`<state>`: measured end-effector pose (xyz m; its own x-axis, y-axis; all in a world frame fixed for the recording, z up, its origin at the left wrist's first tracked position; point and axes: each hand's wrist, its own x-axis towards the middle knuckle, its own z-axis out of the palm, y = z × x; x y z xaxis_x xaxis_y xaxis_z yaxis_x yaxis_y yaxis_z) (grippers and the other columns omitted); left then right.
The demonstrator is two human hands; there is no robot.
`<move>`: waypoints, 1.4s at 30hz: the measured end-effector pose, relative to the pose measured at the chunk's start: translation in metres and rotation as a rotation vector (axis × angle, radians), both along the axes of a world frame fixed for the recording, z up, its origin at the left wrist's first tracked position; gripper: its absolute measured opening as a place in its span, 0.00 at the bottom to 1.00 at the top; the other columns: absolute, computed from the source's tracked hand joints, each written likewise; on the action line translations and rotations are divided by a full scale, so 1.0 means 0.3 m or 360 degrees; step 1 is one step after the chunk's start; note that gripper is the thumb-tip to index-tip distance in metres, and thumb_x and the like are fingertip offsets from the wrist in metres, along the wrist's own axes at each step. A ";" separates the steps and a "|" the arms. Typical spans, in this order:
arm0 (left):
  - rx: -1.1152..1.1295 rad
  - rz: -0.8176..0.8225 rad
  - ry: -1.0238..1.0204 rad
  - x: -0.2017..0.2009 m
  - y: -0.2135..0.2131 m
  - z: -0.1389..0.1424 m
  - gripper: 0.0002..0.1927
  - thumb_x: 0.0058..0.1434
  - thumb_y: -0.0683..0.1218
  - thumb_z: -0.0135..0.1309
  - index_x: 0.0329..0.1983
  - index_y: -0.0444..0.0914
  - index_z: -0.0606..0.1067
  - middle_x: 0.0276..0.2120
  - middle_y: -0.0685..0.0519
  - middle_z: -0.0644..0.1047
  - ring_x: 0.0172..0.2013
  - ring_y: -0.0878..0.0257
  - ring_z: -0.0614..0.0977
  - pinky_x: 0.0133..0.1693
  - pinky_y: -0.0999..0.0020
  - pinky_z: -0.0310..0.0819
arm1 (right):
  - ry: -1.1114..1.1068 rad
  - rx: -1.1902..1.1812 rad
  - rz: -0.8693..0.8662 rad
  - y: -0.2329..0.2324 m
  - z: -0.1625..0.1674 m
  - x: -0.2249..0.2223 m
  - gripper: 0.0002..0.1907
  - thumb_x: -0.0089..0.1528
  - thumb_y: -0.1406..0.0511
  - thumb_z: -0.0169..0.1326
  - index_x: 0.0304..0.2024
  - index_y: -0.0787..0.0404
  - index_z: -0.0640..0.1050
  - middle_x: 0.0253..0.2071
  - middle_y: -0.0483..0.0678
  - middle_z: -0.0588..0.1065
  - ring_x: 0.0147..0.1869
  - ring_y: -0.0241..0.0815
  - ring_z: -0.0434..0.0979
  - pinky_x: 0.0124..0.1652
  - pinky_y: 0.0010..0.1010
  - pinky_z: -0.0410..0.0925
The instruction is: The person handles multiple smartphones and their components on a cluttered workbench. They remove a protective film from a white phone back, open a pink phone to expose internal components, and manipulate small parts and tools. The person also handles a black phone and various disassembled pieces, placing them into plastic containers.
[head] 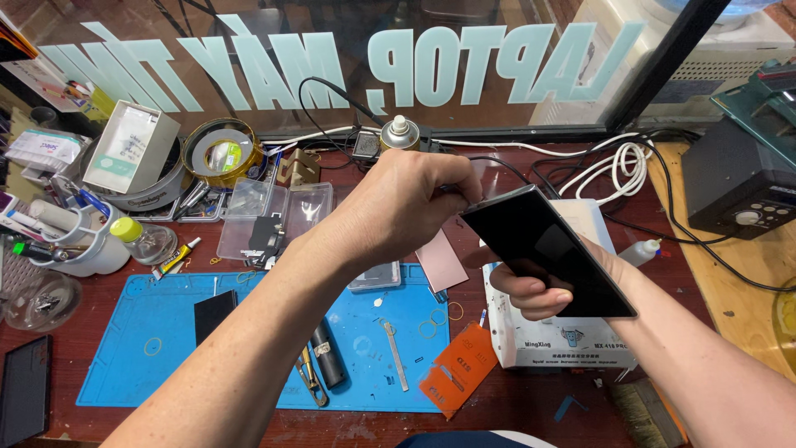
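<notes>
Two hands (398,207) (531,286), one black phone (547,249), one blue mat (166,348), one white box (564,344), one orange card (458,369).

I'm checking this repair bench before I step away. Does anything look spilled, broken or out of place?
Nothing looks spilled or broken. The bench is cluttered: rubber bands and small tools lie loose on the blue mat. The right hand holds a dark phone while the left hand works at its top corner.

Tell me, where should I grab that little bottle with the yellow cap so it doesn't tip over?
Probably around the clear round body of the bottle, just below the yellow cap. It seems to lie tilted against the white holder, so come from the right, the open table side, with a grip wrapping its middle.
</notes>
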<state>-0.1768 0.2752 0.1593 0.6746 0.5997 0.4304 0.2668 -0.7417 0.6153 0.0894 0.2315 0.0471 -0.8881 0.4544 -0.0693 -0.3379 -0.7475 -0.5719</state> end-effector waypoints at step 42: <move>-0.0891 -0.0191 -0.0104 -0.009 0.032 -0.109 0.14 0.67 0.46 0.55 0.53 0.39 0.82 0.41 0.54 0.86 0.41 0.70 0.83 0.45 0.71 0.82 | 0.0086 -0.0183 -0.0013 -0.071 -0.017 -0.062 0.31 0.72 0.49 0.40 0.65 0.67 0.68 0.21 0.44 0.63 0.15 0.32 0.60 0.17 0.24 0.51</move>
<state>-0.1795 0.2849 0.1266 0.7345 0.6692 0.1122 0.1492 -0.3206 0.9354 0.0708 0.2103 0.0420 -0.8883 0.4533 -0.0736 -0.3720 -0.8044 -0.4632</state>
